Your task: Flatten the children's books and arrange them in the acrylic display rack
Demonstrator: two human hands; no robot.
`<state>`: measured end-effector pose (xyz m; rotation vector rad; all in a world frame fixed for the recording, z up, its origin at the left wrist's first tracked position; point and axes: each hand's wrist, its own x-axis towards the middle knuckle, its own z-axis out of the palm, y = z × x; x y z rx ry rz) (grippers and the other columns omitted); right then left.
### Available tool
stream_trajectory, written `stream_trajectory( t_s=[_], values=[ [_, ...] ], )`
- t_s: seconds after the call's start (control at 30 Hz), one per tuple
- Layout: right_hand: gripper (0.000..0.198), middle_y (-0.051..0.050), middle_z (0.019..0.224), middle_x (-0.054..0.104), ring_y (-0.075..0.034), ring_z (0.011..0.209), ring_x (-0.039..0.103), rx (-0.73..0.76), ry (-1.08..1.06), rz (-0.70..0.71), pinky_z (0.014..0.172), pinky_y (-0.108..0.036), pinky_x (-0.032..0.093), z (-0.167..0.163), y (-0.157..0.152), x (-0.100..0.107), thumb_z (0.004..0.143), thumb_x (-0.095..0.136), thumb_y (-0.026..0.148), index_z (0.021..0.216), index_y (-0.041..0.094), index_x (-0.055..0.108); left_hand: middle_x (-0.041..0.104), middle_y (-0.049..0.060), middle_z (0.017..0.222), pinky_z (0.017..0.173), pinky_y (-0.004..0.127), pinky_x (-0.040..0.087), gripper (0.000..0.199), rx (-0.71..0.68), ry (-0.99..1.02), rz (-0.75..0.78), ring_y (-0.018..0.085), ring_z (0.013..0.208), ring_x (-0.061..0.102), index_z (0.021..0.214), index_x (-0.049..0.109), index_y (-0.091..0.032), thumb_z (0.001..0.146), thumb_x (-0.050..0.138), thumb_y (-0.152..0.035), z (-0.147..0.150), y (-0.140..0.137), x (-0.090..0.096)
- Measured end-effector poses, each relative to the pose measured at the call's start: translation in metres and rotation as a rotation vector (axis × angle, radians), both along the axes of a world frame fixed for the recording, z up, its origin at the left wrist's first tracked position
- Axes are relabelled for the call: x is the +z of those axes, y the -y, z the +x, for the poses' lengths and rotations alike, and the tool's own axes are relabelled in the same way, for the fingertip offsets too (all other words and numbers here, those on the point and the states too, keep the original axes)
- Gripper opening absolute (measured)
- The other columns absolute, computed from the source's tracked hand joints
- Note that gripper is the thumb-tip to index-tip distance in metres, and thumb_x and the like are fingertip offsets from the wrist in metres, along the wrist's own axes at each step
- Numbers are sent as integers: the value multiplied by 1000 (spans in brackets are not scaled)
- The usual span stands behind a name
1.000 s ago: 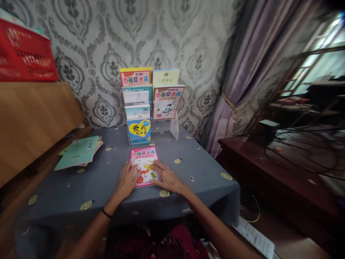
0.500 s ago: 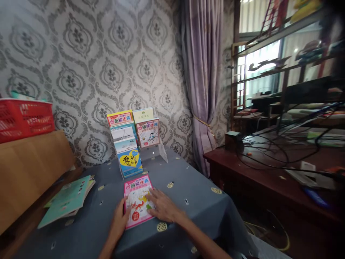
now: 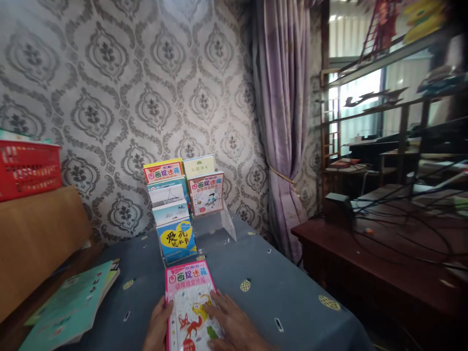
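A pink-bordered picture book (image 3: 190, 295) with a fox and a yellow animal on its cover is between my two hands, low in the view. My left hand (image 3: 158, 324) is closed on its left edge, the thumb along the cover's side. Over the right edge my right hand (image 3: 236, 319) grips the book, with fingers lying on the cover. The book's lower end runs out of view. Just beyond it stands a clear tiered display rack (image 3: 228, 224). A blue book with a yellow heart (image 3: 178, 239) fills the rack's front left tier, and a brown-bordered picture book (image 3: 207, 197) stands behind to the right.
Teal books (image 3: 71, 304) lie stacked at the left on the blue tablecloth (image 3: 292, 287). A cardboard box (image 3: 40, 239) carries a red basket (image 3: 31, 168). Right of the table stands a dark red desk (image 3: 383, 263) with tangled cables (image 3: 395, 214).
The view has moved closer to the rack and tilted up. The book and both hands now appear larger and lower in the picture. Both hands remain at the book's sides.
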<state>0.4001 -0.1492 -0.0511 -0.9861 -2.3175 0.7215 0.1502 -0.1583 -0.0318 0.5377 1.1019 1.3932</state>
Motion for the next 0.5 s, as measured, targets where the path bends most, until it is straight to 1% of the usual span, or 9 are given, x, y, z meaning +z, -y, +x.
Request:
stream_trajectory(
  t_s=[0.1, 0.17, 0.23, 0.27, 0.33, 0.37, 0.4, 0.43, 0.5],
  values=[
    [100, -19, 166, 23, -41, 152, 23, -54, -108, -91, 122, -59, 24, 1, -8, -12, 76, 65, 76, 156, 21, 41, 79, 12, 100, 82, 49, 61, 70, -30, 136, -18, 39, 96, 75, 119, 61, -21, 56, 91, -29, 9, 4, 10],
    [104, -19, 167, 20, -39, 153, 21, -99, -209, -147, 123, -58, 22, 0, -13, -15, 78, 63, 77, 159, 19, 34, 78, 13, 109, 86, 48, 61, 75, -28, 174, -15, 39, 104, 73, 123, 60, -21, 55, 91, -29, 14, 7, 20],
    [96, -17, 166, 27, -35, 153, 25, -120, -359, -194, 123, -58, 22, -4, -17, -13, 84, 58, 74, 159, 21, 32, 77, 13, 114, 91, 47, 59, 80, -29, 176, 5, 38, 109, 72, 126, 58, -22, 55, 92, -30, 18, 10, 30],
    [91, -16, 165, 31, -34, 151, 30, -120, -456, -224, 122, -58, 25, -7, -20, -11, 86, 57, 72, 159, 22, 32, 76, 12, 115, 93, 47, 59, 82, -39, 170, 21, 38, 111, 71, 128, 57, -22, 55, 93, -31, 19, 10, 35],
    [84, -16, 160, 42, -33, 145, 42, -113, -674, -318, 118, -58, 34, -15, -24, -2, 88, 58, 68, 156, 24, 35, 76, 13, 115, 98, 47, 56, 84, -80, 144, 63, 36, 114, 70, 129, 57, -21, 55, 94, -34, 20, 11, 44],
    [83, -16, 155, 49, -34, 140, 49, -101, -774, -388, 114, -59, 40, -19, -27, 5, 86, 61, 67, 153, 24, 39, 76, 13, 116, 100, 46, 55, 83, -104, 124, 91, 36, 115, 69, 129, 57, -20, 56, 94, -36, 20, 10, 49],
    [79, -16, 149, 55, -35, 135, 55, -93, -857, -470, 110, -60, 44, -22, -30, 12, 85, 63, 65, 150, 24, 42, 76, 12, 117, 102, 46, 54, 82, -130, 104, 120, 35, 117, 68, 129, 57, -20, 57, 94, -37, 21, 9, 53],
    [73, -15, 143, 61, -36, 130, 59, -97, -940, -523, 106, -60, 47, -24, -33, 21, 85, 65, 62, 146, 24, 47, 75, 12, 118, 104, 46, 53, 80, -156, 85, 154, 35, 119, 67, 129, 58, -20, 59, 93, -38, 21, 7, 57],
    [63, -14, 132, 69, -36, 121, 65, -85, -1043, -562, 101, -59, 51, -26, -39, 39, 83, 69, 57, 135, 24, 56, 75, 11, 121, 106, 46, 51, 72, -210, 50, 235, 34, 122, 65, 128, 59, -21, 65, 88, -41, 21, 2, 64]
  ],
)
